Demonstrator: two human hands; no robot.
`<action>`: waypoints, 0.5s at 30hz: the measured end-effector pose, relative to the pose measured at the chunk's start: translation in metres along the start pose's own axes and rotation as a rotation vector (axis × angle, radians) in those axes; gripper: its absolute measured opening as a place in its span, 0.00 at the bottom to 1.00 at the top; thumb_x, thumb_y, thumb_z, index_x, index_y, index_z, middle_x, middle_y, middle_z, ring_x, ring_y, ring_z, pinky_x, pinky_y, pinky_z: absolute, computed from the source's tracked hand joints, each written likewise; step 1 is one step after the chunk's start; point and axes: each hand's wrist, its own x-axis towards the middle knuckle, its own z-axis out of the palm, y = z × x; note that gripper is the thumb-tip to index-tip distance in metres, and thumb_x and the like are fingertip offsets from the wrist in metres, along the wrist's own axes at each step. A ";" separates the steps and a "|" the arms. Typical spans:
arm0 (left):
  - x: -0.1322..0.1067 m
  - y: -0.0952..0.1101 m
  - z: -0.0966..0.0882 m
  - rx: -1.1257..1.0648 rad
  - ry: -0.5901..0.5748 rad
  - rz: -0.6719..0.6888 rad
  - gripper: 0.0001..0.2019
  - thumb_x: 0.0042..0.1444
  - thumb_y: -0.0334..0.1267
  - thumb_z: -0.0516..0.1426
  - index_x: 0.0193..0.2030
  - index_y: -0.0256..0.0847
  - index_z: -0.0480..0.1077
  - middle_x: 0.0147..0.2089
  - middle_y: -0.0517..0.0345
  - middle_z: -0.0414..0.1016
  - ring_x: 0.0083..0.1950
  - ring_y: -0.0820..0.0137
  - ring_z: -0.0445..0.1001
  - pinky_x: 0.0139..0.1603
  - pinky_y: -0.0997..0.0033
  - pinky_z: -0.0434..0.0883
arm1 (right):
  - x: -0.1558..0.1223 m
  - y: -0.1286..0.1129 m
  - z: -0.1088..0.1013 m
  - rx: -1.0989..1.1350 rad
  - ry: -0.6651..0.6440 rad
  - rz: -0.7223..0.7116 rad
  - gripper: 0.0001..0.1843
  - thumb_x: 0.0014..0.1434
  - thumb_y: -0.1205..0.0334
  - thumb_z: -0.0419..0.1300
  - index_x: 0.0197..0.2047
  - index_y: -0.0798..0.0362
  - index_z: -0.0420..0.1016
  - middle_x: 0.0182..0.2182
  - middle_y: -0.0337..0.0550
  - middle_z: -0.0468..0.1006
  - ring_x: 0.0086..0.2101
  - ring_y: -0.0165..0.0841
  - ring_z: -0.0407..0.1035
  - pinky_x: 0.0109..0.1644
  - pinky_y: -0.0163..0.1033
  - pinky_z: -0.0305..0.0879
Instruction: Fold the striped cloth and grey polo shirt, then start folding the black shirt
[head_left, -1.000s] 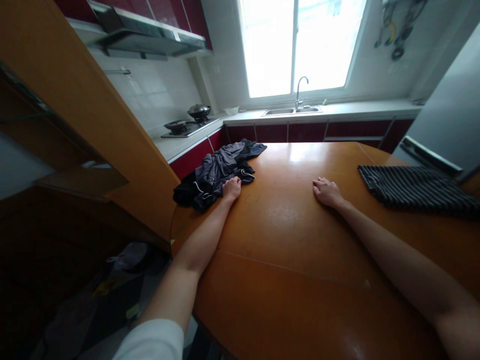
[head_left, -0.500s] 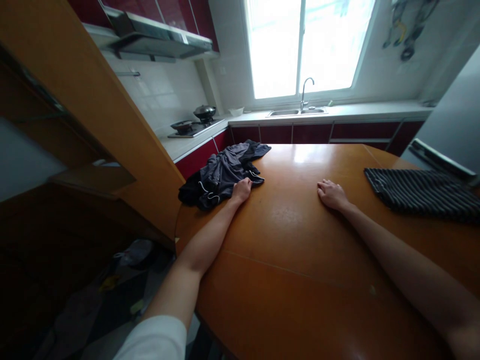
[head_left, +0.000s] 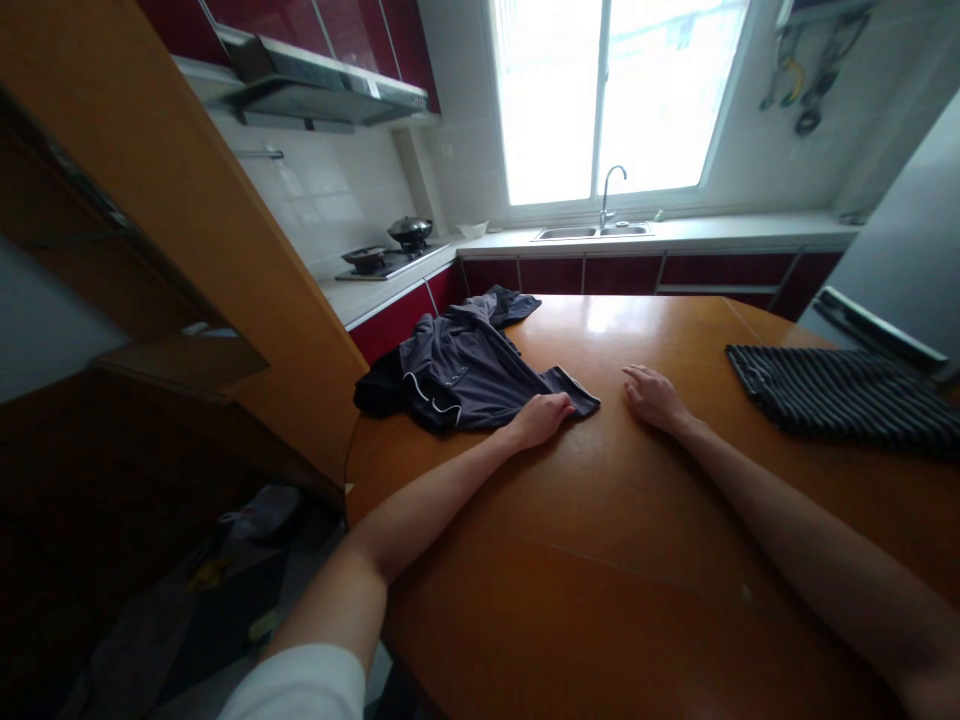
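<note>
A dark grey shirt (head_left: 480,370) with white piping and small buttons lies crumpled on the left side of the wooden table. My left hand (head_left: 544,418) is closed on its sleeve, which stretches out to the right over the tabletop. Just right of the sleeve's end is my right hand (head_left: 654,397), palm down at the table, fingers loosely extended and holding nothing. Black cloth (head_left: 381,385) shows under and beside the shirt at the left.
On the right of the table (head_left: 600,620) lies a folded striped dark cloth (head_left: 840,395). A wooden cabinet (head_left: 247,270) stands close at the left. Beyond the table are a stove with pans (head_left: 410,231), a sink (head_left: 568,233) and a fridge (head_left: 900,250).
My left hand has moved right and nearer, pulling the shirt's sleeve out from the heap so the shirt is more spread. My right hand has shifted slightly left, toward the sleeve.
</note>
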 end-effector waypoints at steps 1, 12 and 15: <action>-0.001 0.009 0.002 0.003 -0.019 0.058 0.11 0.71 0.39 0.52 0.38 0.39 0.71 0.39 0.54 0.80 0.41 0.67 0.79 0.42 0.72 0.69 | -0.001 -0.007 0.001 0.058 0.024 -0.073 0.24 0.67 0.61 0.50 0.62 0.57 0.72 0.61 0.56 0.72 0.61 0.45 0.65 0.67 0.52 0.60; -0.005 0.026 -0.003 0.096 -0.021 0.257 0.12 0.71 0.39 0.51 0.41 0.39 0.73 0.44 0.52 0.80 0.46 0.66 0.78 0.47 0.69 0.69 | -0.012 -0.050 0.014 0.213 -0.120 -0.503 0.18 0.63 0.66 0.56 0.52 0.46 0.80 0.53 0.46 0.78 0.54 0.42 0.69 0.62 0.51 0.65; -0.005 0.026 -0.009 0.154 0.022 0.218 0.12 0.71 0.40 0.51 0.41 0.40 0.73 0.43 0.52 0.80 0.46 0.65 0.78 0.47 0.67 0.67 | -0.011 -0.046 0.010 0.167 -0.115 -0.470 0.20 0.58 0.71 0.56 0.50 0.47 0.80 0.50 0.45 0.79 0.53 0.42 0.69 0.61 0.49 0.65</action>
